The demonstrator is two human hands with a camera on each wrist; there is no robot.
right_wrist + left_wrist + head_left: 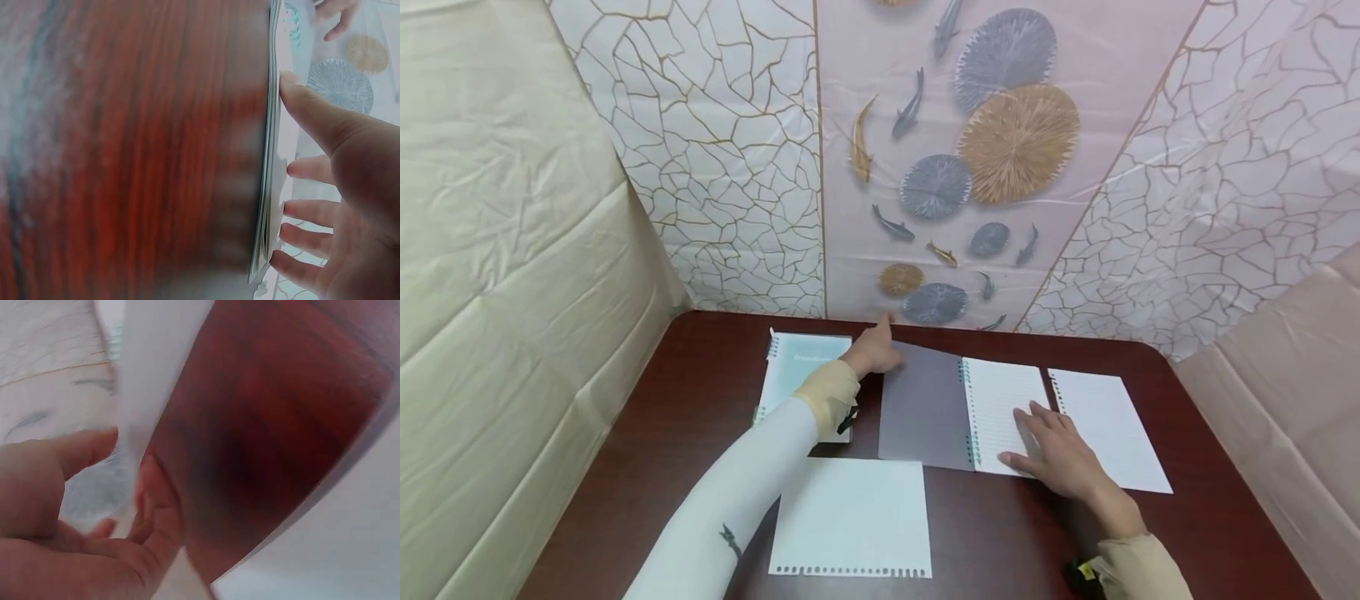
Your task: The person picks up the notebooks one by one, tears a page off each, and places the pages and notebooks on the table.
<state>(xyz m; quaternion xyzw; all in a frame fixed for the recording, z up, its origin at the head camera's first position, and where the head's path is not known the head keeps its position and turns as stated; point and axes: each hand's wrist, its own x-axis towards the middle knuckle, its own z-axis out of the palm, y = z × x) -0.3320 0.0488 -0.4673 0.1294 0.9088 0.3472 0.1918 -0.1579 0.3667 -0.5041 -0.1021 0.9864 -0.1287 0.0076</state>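
Observation:
An open spiral notebook lies on the table, with a grey cover [923,408] to the left of its coil and a lined page [1000,400] to the right. My left hand [874,350] is at the upper left corner of the grey cover, its fingertips right at the edge. In the left wrist view, a gap shows between the left thumb [90,450] and fingers. My right hand [1060,450] rests on the lined page with fingers spread. The right wrist view shows the right fingertips [290,84] against the notebook's pages.
A closed light-blue spiral notebook [790,375] lies left, partly behind my left forearm. One loose sheet [853,517] with punched holes lies in front; another loose sheet [1108,425] is at right. A patterned backdrop [737,208] stands behind the table [647,433].

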